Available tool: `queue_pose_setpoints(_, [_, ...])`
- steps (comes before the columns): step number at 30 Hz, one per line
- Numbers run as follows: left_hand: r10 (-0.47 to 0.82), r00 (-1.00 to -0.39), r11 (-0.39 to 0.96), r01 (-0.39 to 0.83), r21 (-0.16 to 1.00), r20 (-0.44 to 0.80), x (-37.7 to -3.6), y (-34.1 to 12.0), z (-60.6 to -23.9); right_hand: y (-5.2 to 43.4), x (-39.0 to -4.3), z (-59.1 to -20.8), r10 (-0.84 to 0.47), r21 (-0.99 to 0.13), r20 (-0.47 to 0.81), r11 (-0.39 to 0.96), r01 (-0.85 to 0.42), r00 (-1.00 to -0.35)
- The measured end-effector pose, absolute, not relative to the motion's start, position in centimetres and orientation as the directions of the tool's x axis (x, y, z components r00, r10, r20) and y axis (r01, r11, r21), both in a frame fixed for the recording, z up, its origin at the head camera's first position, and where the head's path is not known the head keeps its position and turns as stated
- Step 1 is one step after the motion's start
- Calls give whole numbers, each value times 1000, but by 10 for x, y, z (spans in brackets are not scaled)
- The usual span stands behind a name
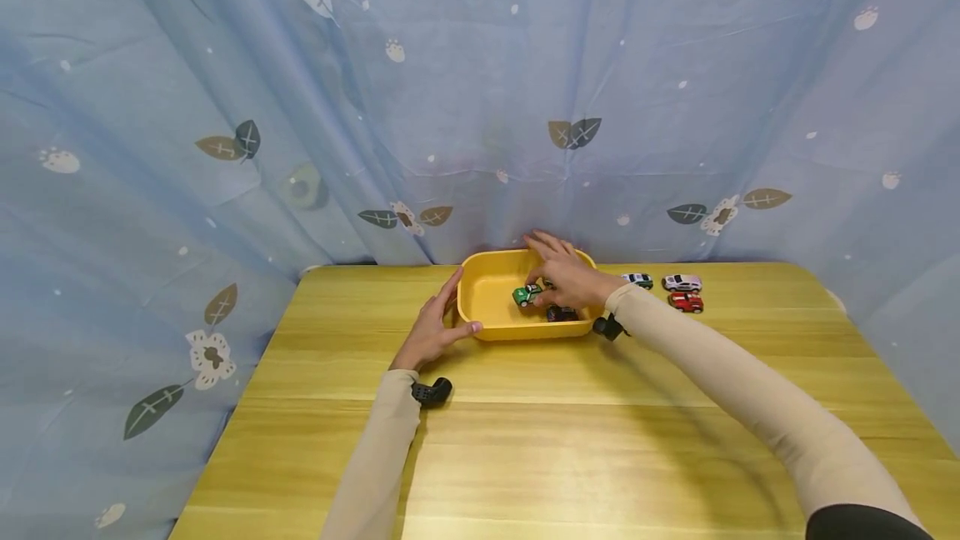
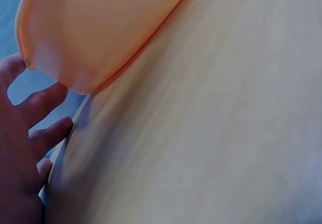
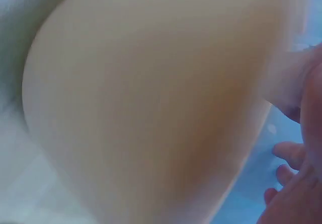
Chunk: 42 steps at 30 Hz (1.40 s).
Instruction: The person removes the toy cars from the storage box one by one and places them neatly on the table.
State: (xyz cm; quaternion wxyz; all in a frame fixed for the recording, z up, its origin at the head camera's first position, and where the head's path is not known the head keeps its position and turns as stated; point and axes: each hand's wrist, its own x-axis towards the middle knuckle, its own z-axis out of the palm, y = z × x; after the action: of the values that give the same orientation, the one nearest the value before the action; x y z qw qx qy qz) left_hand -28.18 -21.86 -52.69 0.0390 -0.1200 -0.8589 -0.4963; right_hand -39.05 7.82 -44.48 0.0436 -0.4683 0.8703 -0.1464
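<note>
At the far edge of the wooden bench (image 1: 525, 407), close to the blue curtain (image 1: 300, 107), sits a yellow tray (image 1: 487, 294). The left hand (image 1: 433, 332) lies against the tray's near left corner, fingers straight along its outer wall and the thumb stretched across the near rim; its grip is open, pressing rather than clasping. From the left wrist view the same fingers (image 2: 35, 103) spread beside the tray's rounded corner (image 2: 100, 32), with bench below.

The right hand (image 1: 566, 273) reaches over the tray from the right side, its fingers bent down onto a green car (image 1: 527, 295) that rests on the tray floor near the middle. The fingertips touch the car, but whether they pinch it I cannot tell. A dark car (image 1: 562, 313) lies in the tray just beside the near wall, under the wrist. The right wrist view is blurred, filled by the tray's pale inside (image 3: 151, 108), with fingers (image 3: 289, 153) at the right edge.

On the bench right of the tray, three more cars stand apart from it: a white-green car (image 1: 638, 280), a white car (image 1: 682, 282) and a red car (image 1: 686, 302).
</note>
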Motion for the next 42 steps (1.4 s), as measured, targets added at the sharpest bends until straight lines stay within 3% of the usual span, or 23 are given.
queue_pose_setpoints(6, [166,-967,474,250,844,193,-283,-219,-527,95,-395,-420,-831,-277,104,503,-818,-546])
queue_pose_setpoints(21, [185,-960,440,273,856,211,-283,-217,-526,200,-395,-381,-765,-246,72,609,-754,-640])
queue_pose_setpoints(33, [171,-967,468,247,848,188,-282,-222,-525,279,-368,-412,-725,-221,6,671,-708,-689])
queue_pose_setpoints(42, [175,-971,459,227,859,163,-287,-219,-530,306,-356,-449,-700,-192,42,695,-693,-713])
